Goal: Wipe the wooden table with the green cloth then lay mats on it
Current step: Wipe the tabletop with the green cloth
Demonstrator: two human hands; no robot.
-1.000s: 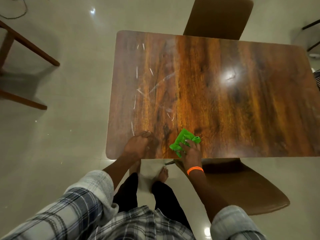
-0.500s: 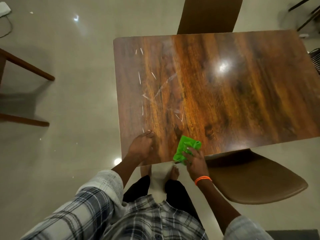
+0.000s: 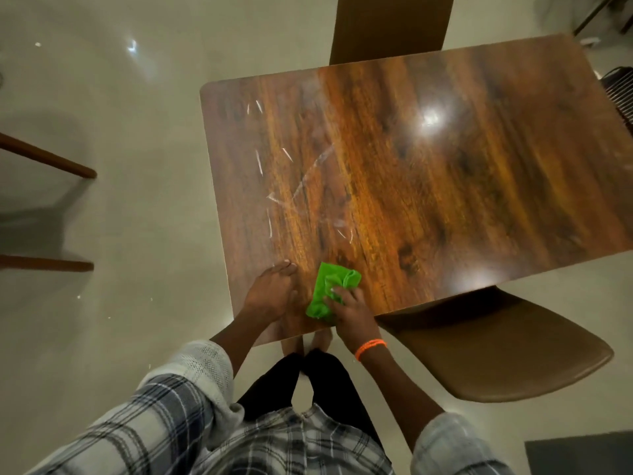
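The wooden table (image 3: 428, 186) has a glossy brown top with white streaks on its left half. A crumpled green cloth (image 3: 329, 286) lies near the table's near edge. My right hand (image 3: 349, 311), with an orange band at the wrist, presses on the cloth with its fingers bent over it. My left hand (image 3: 270, 291) rests on the tabletop just left of the cloth, fingers loosely curled. No mats are in view.
A brown chair (image 3: 496, 351) stands tucked at the near right side and another chair back (image 3: 387, 25) at the far side. Wooden furniture legs (image 3: 48, 162) cross the pale floor at left. A dark object (image 3: 620, 94) sits at the right edge.
The view has shifted, so the table sits further right in frame. My right hand and the cloth have slid slightly left, closer to my left hand, which stays on the table.
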